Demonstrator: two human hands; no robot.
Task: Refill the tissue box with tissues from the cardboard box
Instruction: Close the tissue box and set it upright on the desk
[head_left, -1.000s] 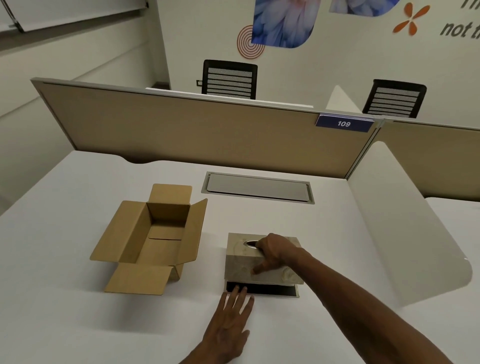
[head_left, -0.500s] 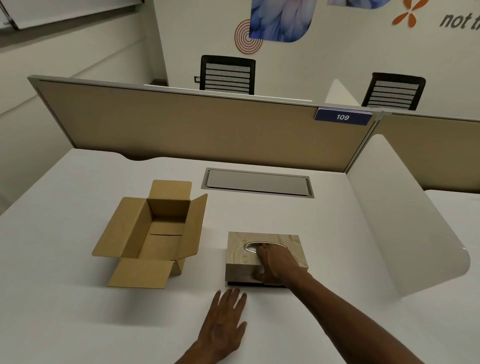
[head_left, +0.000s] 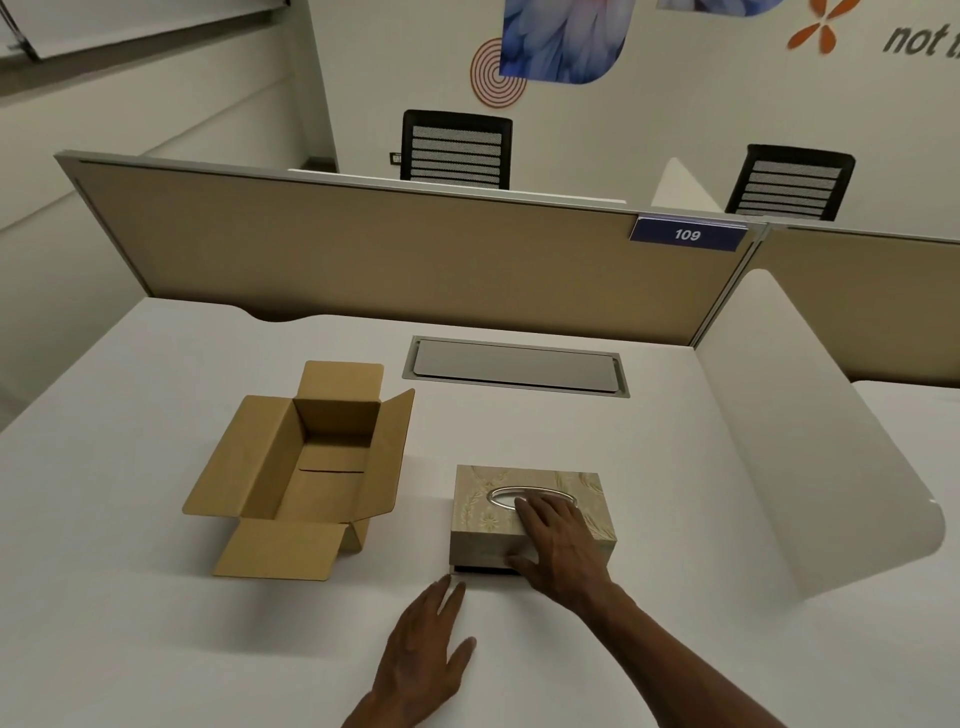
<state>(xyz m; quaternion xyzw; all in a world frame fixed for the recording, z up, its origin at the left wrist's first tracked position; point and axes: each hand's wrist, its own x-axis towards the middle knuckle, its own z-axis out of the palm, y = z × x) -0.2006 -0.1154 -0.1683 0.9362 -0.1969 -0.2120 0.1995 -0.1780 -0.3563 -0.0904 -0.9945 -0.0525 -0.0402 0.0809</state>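
Lowered now, patterned tissue box (head_left: 524, 519) sits under right hand (head_left: 558, 551), nearly closed.

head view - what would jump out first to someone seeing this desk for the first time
Probably the open cardboard box, flaps splayed, on the left of the white desk, with no tissues visible inside. Next, the patterned tissue box to its right, where the right hand lies on the lid with its thumb on the front face, and the left hand rests flat on the desk just in front. Behind, a blue tag reading 109 sits on the tan partition.
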